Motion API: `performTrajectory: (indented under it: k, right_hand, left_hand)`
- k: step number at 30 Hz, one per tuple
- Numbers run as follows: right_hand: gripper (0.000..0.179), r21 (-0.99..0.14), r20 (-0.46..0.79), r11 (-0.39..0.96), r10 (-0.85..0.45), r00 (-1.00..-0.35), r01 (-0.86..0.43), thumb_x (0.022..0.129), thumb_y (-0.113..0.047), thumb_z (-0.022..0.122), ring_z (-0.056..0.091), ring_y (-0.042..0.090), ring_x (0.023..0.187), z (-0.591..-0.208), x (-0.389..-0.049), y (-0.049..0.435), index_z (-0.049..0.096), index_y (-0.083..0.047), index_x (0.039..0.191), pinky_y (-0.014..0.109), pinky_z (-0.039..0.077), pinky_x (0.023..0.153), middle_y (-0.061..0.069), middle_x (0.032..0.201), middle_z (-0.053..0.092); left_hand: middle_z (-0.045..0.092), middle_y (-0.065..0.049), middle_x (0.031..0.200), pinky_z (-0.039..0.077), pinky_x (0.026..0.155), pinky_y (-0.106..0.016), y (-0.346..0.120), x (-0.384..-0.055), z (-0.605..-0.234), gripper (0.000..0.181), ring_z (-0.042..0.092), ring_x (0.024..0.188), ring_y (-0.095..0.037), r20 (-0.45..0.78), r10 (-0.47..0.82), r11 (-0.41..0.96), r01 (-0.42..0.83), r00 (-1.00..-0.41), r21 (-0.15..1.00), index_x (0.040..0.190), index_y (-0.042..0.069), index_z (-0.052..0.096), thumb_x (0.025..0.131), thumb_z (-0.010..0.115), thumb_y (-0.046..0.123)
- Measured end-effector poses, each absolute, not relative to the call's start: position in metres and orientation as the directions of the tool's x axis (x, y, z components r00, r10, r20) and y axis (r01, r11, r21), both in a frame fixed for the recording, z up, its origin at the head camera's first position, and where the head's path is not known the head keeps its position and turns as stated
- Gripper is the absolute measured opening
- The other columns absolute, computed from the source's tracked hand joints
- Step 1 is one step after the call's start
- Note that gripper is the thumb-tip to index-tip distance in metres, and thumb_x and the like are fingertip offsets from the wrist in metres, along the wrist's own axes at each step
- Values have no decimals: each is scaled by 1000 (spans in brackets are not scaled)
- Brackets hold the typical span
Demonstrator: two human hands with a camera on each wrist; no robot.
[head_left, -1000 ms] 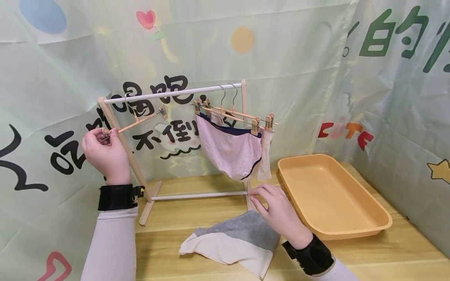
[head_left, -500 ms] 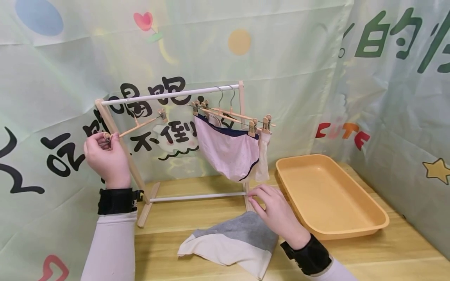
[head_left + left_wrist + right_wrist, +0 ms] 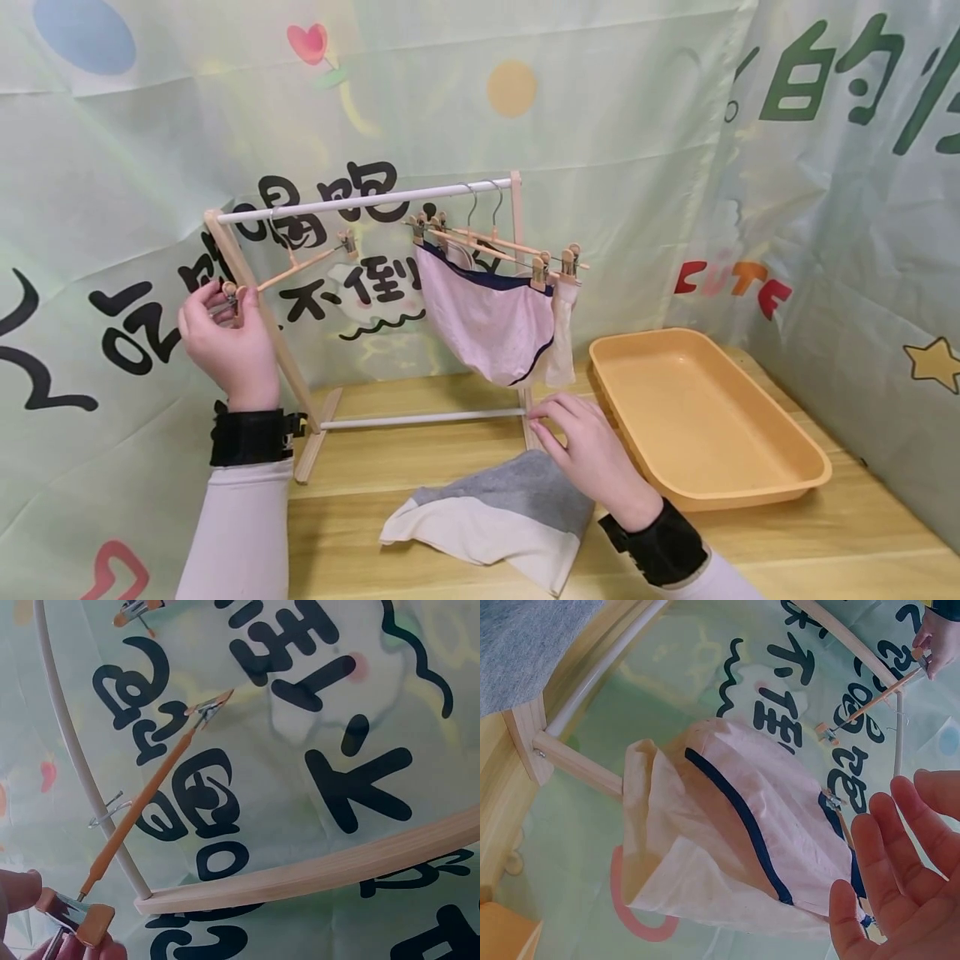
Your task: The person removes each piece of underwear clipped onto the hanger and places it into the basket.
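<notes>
At the rack's left end my left hand (image 3: pixel 228 346) pinches the clip (image 3: pixel 94 922) on the near end of a bare hanger (image 3: pixel 294 265). Thumb and fingers sit on either side of that clip in the left wrist view. The hanger's hook is over the white rail (image 3: pixel 360 202), and its far clip (image 3: pixel 348 242) holds nothing. My right hand (image 3: pixel 596 454) hovers with relaxed, parted fingers beside the rack's lower right foot, holding nothing. Above it hang pink underpants (image 3: pixel 487 325) with navy trim, clipped to another hanger, and a cream garment (image 3: pixel 561 350) behind them.
A grey-and-cream cloth piece (image 3: pixel 517 500) lies on the wooden table (image 3: pixel 352 533) in front of the rack. To the right stands a shallow orange tray (image 3: pixel 697 408). A printed curtain (image 3: pixel 637 192) closes off the back and sides.
My left thumb and fingers have shifted slightly at the clip, and more of it shows between them. The head view has moved a little. My right hand keeps its place.
</notes>
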State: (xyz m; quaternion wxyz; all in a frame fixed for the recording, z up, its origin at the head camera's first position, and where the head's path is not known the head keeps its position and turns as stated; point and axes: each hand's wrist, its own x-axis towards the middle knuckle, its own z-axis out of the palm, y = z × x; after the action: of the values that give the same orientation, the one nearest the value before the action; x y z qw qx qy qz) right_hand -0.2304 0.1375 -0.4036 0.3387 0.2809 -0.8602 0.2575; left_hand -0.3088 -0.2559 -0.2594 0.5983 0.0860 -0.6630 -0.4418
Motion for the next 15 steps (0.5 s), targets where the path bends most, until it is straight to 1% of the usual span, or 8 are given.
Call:
performTrajectory:
  k: [3, 5, 8, 12, 15]
  right_hand:
    - [10, -252, 729, 709, -309, -611, -659, 89, -20, 65, 57, 12, 92, -404, -230, 137, 66, -20, 99, 43, 46, 87, -5, 96, 63]
    - [10, -252, 729, 707, -310, -610, -661, 89, -20, 65, 57, 12, 92, -404, -231, 137, 66, -20, 99, 43, 46, 87, -5, 96, 63]
    - [10, -252, 730, 707, -310, -609, -661, 89, -19, 66, 57, 12, 92, -404, -231, 137, 66, -19, 99, 43, 46, 87, -5, 95, 63]
    - [10, -251, 729, 708, -311, -610, -661, 89, -20, 66, 57, 13, 92, -404, -232, 137, 66, -19, 99, 44, 47, 87, -4, 95, 63]
    - [11, -252, 727, 707, -312, -612, -661, 89, -20, 66, 57, 13, 92, -405, -232, 137, 67, -18, 99, 45, 47, 87, -4, 95, 63]
  left_hand:
    - [58, -3, 110, 49, 85, -23, -257, -307, -262, 41, 55, 94, -14, 715, -644, 599, 403, -272, 692, 119, 11, 60, 83, 72, 26]
    - [58, -5, 115, 46, 89, -26, -259, -307, -264, 42, 53, 98, -15, 722, -639, 616, 386, -264, 686, 120, 11, 59, 83, 72, 24]
    - [55, -6, 122, 40, 97, -29, -263, -307, -269, 43, 48, 108, -13, 740, -625, 649, 362, -249, 669, 122, 10, 57, 83, 71, 24]
    - [52, -4, 129, 29, 106, -28, -264, -305, -276, 45, 38, 120, -8, 768, -602, 681, 362, -219, 637, 124, 10, 56, 83, 70, 23]
    - [50, -3, 130, 26, 108, -27, -262, -299, -281, 44, 35, 123, -6, 785, -588, 698, 367, -194, 614, 123, 9, 57, 83, 70, 23]
